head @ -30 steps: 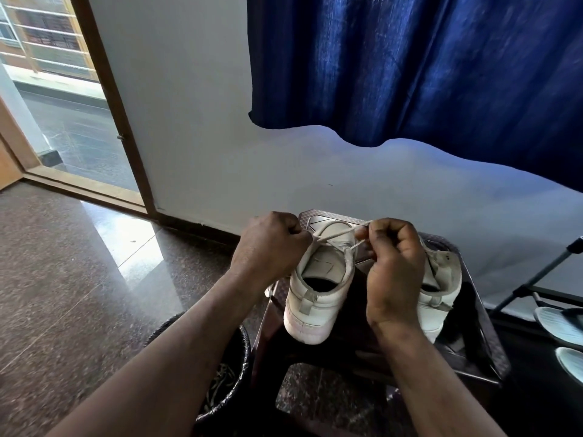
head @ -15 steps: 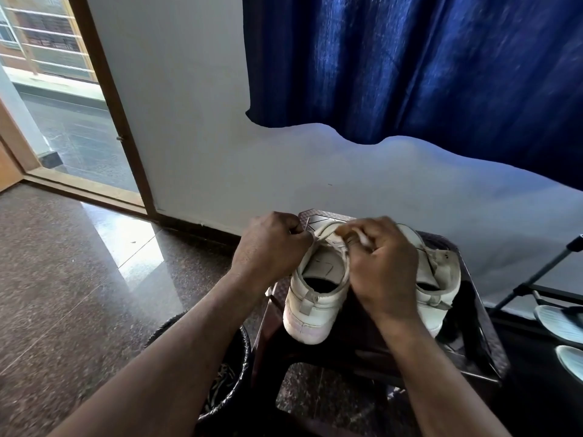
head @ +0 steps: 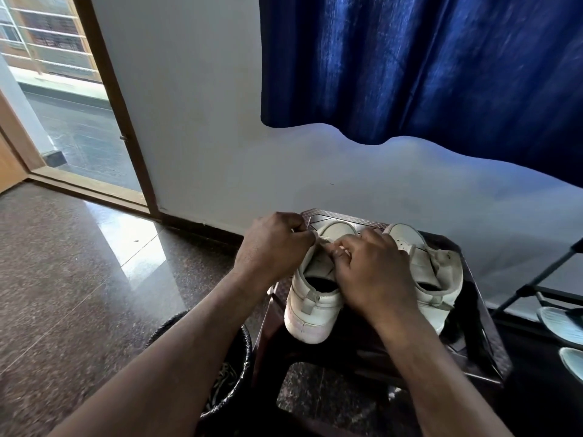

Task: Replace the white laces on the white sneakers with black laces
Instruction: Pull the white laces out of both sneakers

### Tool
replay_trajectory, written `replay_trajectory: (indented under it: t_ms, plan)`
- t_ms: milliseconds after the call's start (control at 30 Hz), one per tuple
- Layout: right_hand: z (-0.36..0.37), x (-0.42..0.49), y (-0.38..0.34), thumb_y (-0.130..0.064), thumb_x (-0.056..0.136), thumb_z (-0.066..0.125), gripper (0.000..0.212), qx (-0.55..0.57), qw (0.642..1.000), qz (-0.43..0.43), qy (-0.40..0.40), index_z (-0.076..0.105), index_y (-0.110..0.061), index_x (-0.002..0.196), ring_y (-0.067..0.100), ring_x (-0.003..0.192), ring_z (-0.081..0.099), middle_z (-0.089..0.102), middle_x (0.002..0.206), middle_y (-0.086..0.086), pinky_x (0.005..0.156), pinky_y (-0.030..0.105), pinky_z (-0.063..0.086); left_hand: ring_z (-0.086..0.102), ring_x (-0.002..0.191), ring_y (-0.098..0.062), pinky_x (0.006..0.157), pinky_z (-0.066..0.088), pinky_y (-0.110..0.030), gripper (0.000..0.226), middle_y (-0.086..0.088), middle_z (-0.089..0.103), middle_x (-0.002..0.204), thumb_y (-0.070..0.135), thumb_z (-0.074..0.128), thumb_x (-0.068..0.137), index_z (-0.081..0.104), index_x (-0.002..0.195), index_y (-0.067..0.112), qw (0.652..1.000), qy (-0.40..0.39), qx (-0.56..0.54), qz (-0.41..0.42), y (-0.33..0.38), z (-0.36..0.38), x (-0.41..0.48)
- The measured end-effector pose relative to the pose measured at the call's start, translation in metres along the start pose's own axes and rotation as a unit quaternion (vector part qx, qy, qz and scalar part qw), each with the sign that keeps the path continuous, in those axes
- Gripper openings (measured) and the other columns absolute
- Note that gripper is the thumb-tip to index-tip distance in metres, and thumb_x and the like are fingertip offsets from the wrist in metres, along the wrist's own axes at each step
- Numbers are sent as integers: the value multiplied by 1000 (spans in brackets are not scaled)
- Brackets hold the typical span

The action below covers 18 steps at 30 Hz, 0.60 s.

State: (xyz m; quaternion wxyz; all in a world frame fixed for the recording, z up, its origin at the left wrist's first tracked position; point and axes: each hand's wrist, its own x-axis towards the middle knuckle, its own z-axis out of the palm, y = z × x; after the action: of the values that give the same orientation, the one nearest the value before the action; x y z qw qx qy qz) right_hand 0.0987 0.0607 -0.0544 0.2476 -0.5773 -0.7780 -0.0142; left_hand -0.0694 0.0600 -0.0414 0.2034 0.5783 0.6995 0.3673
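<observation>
Both white sneakers (head: pixel 315 298) sit on a dark stool (head: pixel 485 348), toes toward its far edge. The left hand (head: pixel 271 247) is curled shut at the left shoe's upper eyelets, fingers (head: pixel 339 252) of the right hand (head: pixel 375 279) pinching the white lace (head: pixel 323 242) over the tongue.

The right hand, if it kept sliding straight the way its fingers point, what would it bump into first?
Probably the left hand. The right hand points leftward across the left sneaker, fingertips almost meeting the left hand's over the white lace. Depth is unclear.
</observation>
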Motion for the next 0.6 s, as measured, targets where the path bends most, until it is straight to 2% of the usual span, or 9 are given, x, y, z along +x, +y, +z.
replay_trajectory:
  t_ms: [200, 300, 367, 400, 467, 500, 533, 567, 600]
  plan:
    - [2, 2, 3, -33, 96, 65, 15, 29, 999, -22, -14, 75, -23, 98, 32, 103, 54, 57, 95, 3, 84, 43, 50, 64, 65, -22, 58, 50, -31, 27, 1, 61, 59, 42, 71, 84, 64, 64, 26, 1000, 1, -1, 0, -1, 0, 0]
    - [-3, 2, -2, -15, 96, 63, 18, 205, 974, -13, 95, 68, -27, 84, 16, 92, 58, 56, 91, -6, 81, 30, 47, 62, 64, -22, 57, 46, -30, 29, 3, 60, 58, 44, 71, 85, 64, 65, 24, 1000, 0, 2, 1, -2, -1, 0]
    - [-16, 6, -3, -14, 99, 56, 24, 419, 889, 53, 178, 62, -29, 82, 11, 90, 63, 66, 93, -5, 83, 23, 45, 63, 63, -21, 57, 47, -29, 30, 2, 61, 60, 45, 71, 85, 65, 67, 22, 1000, -5, 0, -1, -2, -2, 0]
    - [-23, 9, -1, -16, 102, 53, 25, 540, 816, 86, 190, 60, -28, 82, 14, 92, 66, 71, 96, -3, 85, 26, 47, 63, 63, -20, 56, 47, -28, 30, 3, 62, 60, 45, 71, 86, 65, 67, 22, 1000, -7, -3, -3, -2, -2, 0]
    - [-33, 12, -1, -22, 106, 49, 23, 744, 637, 145, 141, 59, -23, 85, 21, 93, 70, 75, 98, 1, 84, 32, 53, 61, 61, -17, 55, 44, -26, 29, 4, 62, 60, 44, 71, 86, 65, 67, 23, 1000, -7, -4, -4, -2, -1, 0]
    - [-34, 12, 0, -24, 107, 48, 24, 780, 588, 170, 129, 57, -20, 86, 21, 84, 70, 74, 91, 1, 79, 33, 53, 61, 61, -17, 54, 42, -25, 29, 5, 62, 60, 44, 71, 86, 65, 67, 23, 1000, -6, -3, -4, -2, -1, 0]
    - [-33, 11, 0, -25, 108, 46, 26, 769, 596, 189, 131, 55, -19, 85, 17, 73, 66, 70, 81, -1, 73, 32, 51, 61, 61, -16, 54, 42, -25, 28, 5, 61, 59, 43, 70, 86, 65, 67, 23, 1000, -5, -1, -4, -1, -1, -1]
    - [-31, 9, 0, -25, 109, 46, 26, 708, 663, 197, 141, 53, -18, 85, 13, 64, 60, 64, 72, -4, 66, 31, 47, 61, 61, -16, 54, 42, -25, 28, 5, 61, 59, 42, 70, 86, 65, 66, 24, 1000, -6, 0, -3, -1, -1, 0]
    - [-27, 7, 1, -26, 109, 47, 22, 603, 761, 187, 149, 52, -18, 89, 10, 59, 54, 59, 67, -8, 62, 31, 42, 60, 61, -16, 54, 42, -25, 28, 6, 60, 58, 42, 70, 86, 64, 65, 24, 1000, -7, 0, -4, -1, -1, 0]
